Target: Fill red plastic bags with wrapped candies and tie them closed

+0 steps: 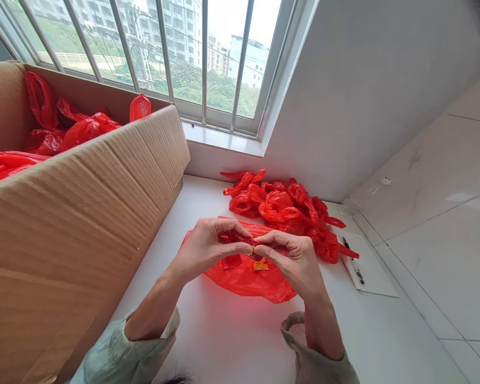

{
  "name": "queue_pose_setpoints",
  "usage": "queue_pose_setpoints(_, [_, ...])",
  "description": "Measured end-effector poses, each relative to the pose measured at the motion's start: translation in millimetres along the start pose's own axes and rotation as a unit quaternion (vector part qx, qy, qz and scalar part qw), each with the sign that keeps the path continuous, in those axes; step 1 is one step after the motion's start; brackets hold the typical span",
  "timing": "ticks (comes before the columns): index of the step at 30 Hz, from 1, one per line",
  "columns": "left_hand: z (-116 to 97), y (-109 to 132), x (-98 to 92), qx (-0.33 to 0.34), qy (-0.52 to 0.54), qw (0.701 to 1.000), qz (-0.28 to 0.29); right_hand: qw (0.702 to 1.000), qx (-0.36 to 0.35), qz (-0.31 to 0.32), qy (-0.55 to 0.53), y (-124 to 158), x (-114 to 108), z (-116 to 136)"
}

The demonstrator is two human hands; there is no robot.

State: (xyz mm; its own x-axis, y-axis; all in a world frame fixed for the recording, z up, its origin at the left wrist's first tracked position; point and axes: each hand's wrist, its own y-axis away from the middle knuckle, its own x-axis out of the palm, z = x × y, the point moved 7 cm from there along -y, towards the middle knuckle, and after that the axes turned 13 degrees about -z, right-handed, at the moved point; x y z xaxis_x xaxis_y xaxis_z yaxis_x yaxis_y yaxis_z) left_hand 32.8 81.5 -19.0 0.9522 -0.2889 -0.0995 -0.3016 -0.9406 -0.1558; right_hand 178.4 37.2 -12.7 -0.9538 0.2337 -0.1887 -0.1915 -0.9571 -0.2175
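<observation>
My left hand [208, 248] and my right hand [294, 258] meet above the white table, thumbs and forefingers pinched together. Between them is a small shiny red packet [240, 240], partly hidden by the fingers. Beneath my hands a red plastic bag [244, 281] lies spread flat on the tabletop. On it I see another small red packet [232, 261] and a small yellow-orange packet [261, 264].
Several knotted red plastic bags [280, 205] are heaped behind my hands. At left a large cardboard box [104, 197] holds more red bags [90, 130]. A notepad [378, 274] with a black pen [360, 276] lies at right. A barred window [204, 64] stands behind.
</observation>
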Motion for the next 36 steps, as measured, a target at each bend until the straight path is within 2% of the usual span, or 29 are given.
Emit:
queue_pose_setpoints(6, [2,2,-0.3,-0.044,0.078,0.996,0.031,0.998,0.018,-0.003,-0.067,0,1,2])
queue_pose_setpoints(12, [12,-1,1.7,-0.102,0.081,0.989,0.066,0.993,0.055,0.049,-0.091,-5,7,-16])
queue_pose_setpoints(15, [14,-1,0.2,-0.091,0.048,0.992,0.073,0.995,0.064,0.043,-0.062,-7,4,-23])
queue_pose_setpoints(18, [14,-3,-6.1,-0.074,0.019,0.996,0.039,0.998,0.054,0.032,-0.023,-8,2,-23])
queue_pose_setpoints(22, [15,-4,-9.6,-0.06,-0.002,0.998,0.021,0.996,0.055,0.064,-0.013,-7,7,-23])
queue_pose_setpoints(25, [18,-3,-4.0,-0.062,-0.028,0.996,0.058,0.988,0.088,0.123,-0.041,-4,18,-26])
queue_pose_setpoints(27, [18,-1,0.5,-0.06,-0.037,0.994,0.082,0.984,0.104,0.136,-0.058,-4,22,-29])
queue_pose_setpoints(33, [12,-1,-2.8,-0.049,-0.003,0.998,0.048,0.99,0.105,0.035,-0.091,-14,8,-38])
queue_pose_setpoints(36, [13,-2,-4.8,-0.047,-0.018,0.998,0.044,0.99,0.115,0.028,-0.081,-15,5,-40])
